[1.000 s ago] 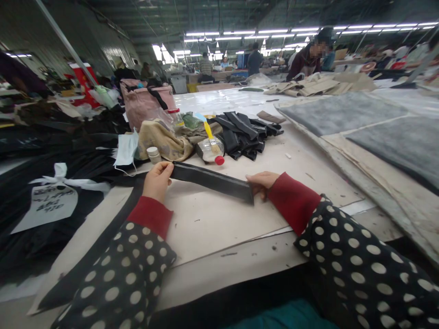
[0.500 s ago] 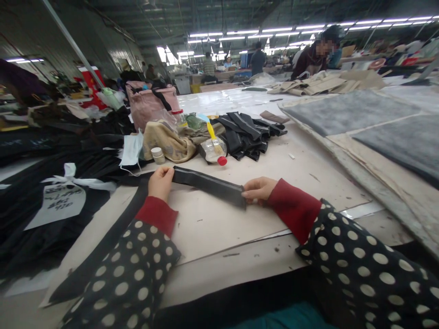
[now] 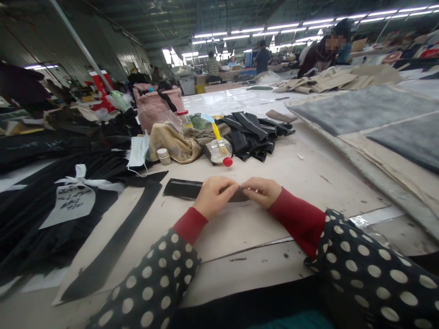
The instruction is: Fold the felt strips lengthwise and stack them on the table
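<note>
A black fabric strip [image 3: 181,188] with a grey line along it lies on the pale table covering [image 3: 206,233]. My left hand [image 3: 216,194] and my right hand [image 3: 261,191] meet at its right end, fingertips nearly touching. Both hands are closed, pinching the strip's edge between thumb and fingers. Part of the strip is hidden behind my left hand. Further left on the table lies a long curved black fabric piece [image 3: 115,246].
Beyond my hands are a clear bottle with a red cap [image 3: 217,153], a yellow-handled brush [image 3: 218,137], a small jar [image 3: 163,156] and a pile of black strips [image 3: 247,132]. Tagged black fabric [image 3: 30,219] fills the left; grey panels [image 3: 360,109] lie right. A person [image 3: 325,50] bends over the far table.
My left hand has moved right along the strip from its left end to its right end, beside my right hand. The strip's left end has come down onto the table.
</note>
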The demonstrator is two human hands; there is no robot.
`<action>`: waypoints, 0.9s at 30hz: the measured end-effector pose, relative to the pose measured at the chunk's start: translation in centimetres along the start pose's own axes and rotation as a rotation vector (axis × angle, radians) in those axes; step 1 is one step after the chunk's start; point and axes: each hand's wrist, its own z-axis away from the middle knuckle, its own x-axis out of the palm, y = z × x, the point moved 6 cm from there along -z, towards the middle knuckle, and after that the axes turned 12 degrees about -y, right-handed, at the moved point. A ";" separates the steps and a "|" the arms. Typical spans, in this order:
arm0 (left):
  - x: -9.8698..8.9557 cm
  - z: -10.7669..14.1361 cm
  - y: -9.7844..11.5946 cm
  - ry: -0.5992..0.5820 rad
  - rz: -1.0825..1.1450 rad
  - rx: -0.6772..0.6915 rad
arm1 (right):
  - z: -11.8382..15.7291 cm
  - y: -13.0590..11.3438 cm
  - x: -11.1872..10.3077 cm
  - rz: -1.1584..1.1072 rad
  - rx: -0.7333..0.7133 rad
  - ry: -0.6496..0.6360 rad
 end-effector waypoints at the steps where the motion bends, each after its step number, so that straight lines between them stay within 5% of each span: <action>1: 0.1 0.1 -0.1 -0.006 0.031 -0.006 | 0.0 0.1 0.1 -0.004 -0.006 0.006; 8: 0.2 0.0 -0.4 -0.048 0.158 -0.033 | 0.0 -0.2 0.1 -0.017 0.037 -0.016; 21: 0.4 0.3 0.8 0.003 -0.170 -0.049 | 0.2 0.6 1.2 -0.337 0.288 -0.093; 27: 1.0 0.1 0.5 0.000 -0.118 -0.037 | 0.1 1.1 1.2 -0.326 0.307 -0.076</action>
